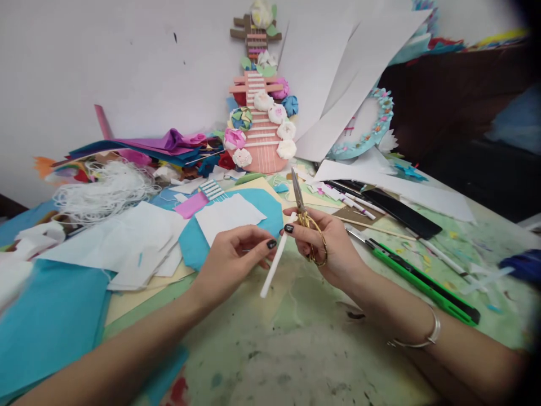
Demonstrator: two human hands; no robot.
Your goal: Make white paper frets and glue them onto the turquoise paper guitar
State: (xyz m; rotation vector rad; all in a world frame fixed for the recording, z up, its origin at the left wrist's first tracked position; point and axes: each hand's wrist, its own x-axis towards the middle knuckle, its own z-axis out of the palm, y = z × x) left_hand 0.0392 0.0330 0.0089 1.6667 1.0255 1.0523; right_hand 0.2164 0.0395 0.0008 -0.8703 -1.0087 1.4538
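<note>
My right hand [323, 245] grips a pair of scissors [298, 194] with gold handles, its closed blades pointing up and away. Between the thumb and fingers of that same hand is a slim white stick [274, 268], slanting down to the left. My left hand [245, 248] is just left of the stick, fingers curled and thumb tip close against them; whatever is between them, if anything, is hidden. Behind the hands, a white paper sheet [228, 217] lies on a blue paper shape [270, 207], with a pink piece [191, 205] beside it.
A green utility knife [425, 282] lies right of my right forearm. Against the wall stands a pink instrument-shaped craft [264, 152] with paper flowers. White string [105, 189], white sheets [146, 248] and blue paper [54, 327] are on the left. A black strip [401, 213] lies right.
</note>
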